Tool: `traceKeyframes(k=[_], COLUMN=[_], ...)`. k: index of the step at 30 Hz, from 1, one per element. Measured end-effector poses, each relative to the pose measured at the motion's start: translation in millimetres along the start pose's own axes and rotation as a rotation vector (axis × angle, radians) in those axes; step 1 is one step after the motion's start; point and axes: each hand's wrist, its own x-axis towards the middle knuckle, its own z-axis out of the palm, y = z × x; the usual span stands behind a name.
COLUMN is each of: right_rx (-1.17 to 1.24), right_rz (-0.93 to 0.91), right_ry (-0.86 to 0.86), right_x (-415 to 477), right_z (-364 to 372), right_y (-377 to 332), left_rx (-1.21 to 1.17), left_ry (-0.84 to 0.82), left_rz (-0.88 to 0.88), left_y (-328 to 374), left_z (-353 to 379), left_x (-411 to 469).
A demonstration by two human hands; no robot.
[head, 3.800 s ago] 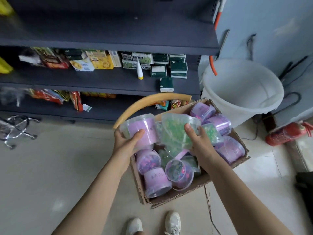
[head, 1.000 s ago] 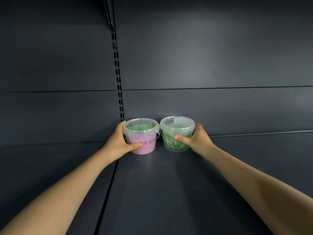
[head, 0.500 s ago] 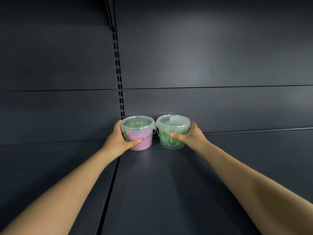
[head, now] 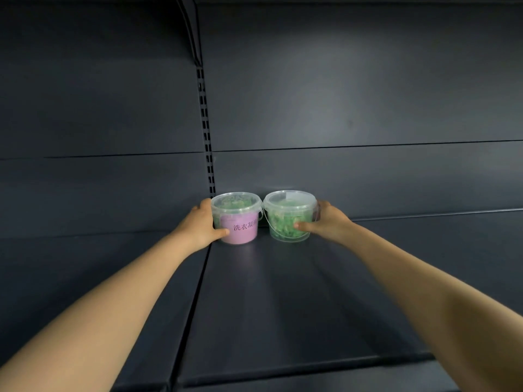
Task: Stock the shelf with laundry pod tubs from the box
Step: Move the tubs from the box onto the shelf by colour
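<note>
Laundry pod tubs stand upright side by side at the shelf's (head: 283, 306) back edge: left hand (head: 202, 224) curls around the pink-labelled tub (head: 237, 222), right hand (head: 328, 222) wraps the clear green tub (head: 289, 219), rims nearly touching.

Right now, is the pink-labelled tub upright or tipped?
Upright. The pink-labelled tub stands on the shelf beside the green tub, lid level on top, gripped by the left hand.

At center frame, the left hand (head: 202, 226) is gripping a pink-labelled tub (head: 237, 219). The right hand (head: 328, 222) is gripping a green tub (head: 288, 217), both sitting on the dark shelf (head: 268, 306).
</note>
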Motion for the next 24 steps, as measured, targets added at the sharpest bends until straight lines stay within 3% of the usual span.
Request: traceKeyframes(k=[7, 11, 24], right_rx=[-0.531, -0.792, -0.852], right_rz=[-0.106, -0.140, -0.210], right_ry=[-0.210, -0.258, -0.118], right_x=[-58, -98, -279], right_z=[-54, -89, -258], right_y=[-11, -7, 29], left_rx=[0.519, 0.697, 0.614], left_ry=[-0.046, -0.074, 0.163], left_rz=[0.085, 0.085, 0.129], left_y=[47, 95, 291], left_z=[-35, -50, -54], left_x=[-57, -104, -287])
